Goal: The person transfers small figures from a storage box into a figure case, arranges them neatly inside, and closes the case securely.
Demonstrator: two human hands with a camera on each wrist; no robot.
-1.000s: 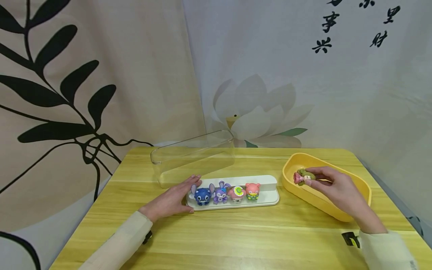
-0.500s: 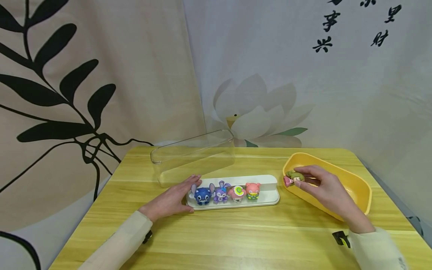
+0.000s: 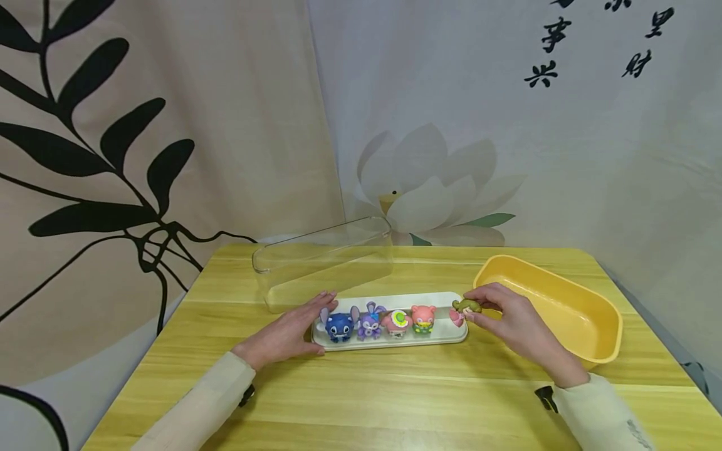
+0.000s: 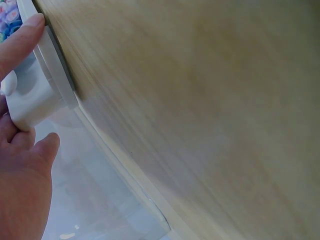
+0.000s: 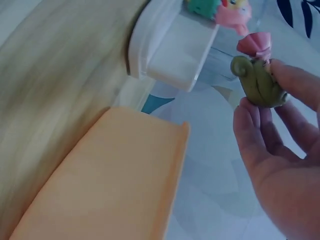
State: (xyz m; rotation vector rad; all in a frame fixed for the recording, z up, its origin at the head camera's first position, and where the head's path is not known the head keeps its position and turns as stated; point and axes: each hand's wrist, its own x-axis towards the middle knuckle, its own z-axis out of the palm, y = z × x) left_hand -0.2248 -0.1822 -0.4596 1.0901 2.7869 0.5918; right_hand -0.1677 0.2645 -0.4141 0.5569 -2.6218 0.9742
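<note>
My left hand (image 3: pixel 284 332) grips the left end of a long white display base (image 3: pixel 447 335), thumb at its front edge and fingers behind. Several figurines stand in a row on it: a blue big-eared one (image 3: pixel 340 327), a purple rabbit (image 3: pixel 370 322), one with pink hair (image 3: pixel 397 322), and a pink-eared one (image 3: pixel 422 319) with a yellow face. Over the base's right end, my right hand (image 3: pixel 516 319) pinches a small figurine (image 3: pixel 467 307) with olive-green hair and a pink dress, tilted. In the right wrist view, this figurine (image 5: pixel 260 82) sits between thumb and fingertips.
A yellow tub (image 3: pixel 575 313) with nothing in it stands on the right, behind my right forearm. Behind the base lies a clear plastic cover (image 3: pixel 321 269) near the back edge of the wooden table (image 3: pixel 361 401). Printed curtains (image 3: pixel 254 125) hang right behind the table.
My right hand has carried the olive-haired figurine left, from over the yellow tub to the right end of the white base. The left hand stays on the base.
</note>
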